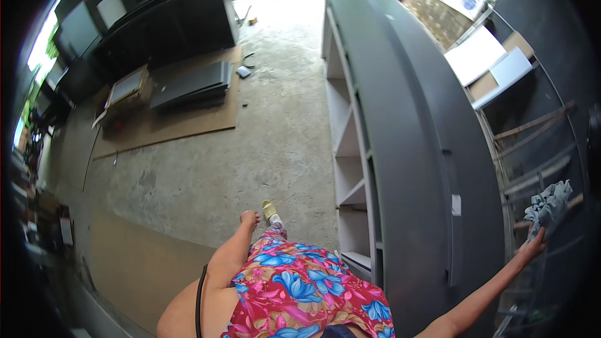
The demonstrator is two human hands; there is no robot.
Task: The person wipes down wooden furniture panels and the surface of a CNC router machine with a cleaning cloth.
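Observation:
My right hand (532, 248) is stretched out to the far right, closed on a crumpled grey-blue cloth (548, 204). The cloth bunches up above the fingers, beyond the right edge of a long dark grey cabinet (407, 119). In front of my body, my left hand (250, 218) hangs over the concrete floor with its fingers curled in and nothing visible in them. Just beside it, lower down, is my foot in a yellow slipper (269, 209). The cabinet lies to my right, its pale open compartments (348, 175) facing the floor space.
Dark panels (194, 86) are stacked on a brown board (206, 126) at the left. Behind them stands a large dark cabinet (181, 22). Wooden rungs (532, 126) and white boxes (501, 66) line the right side. Another flat board (138, 263) lies at lower left.

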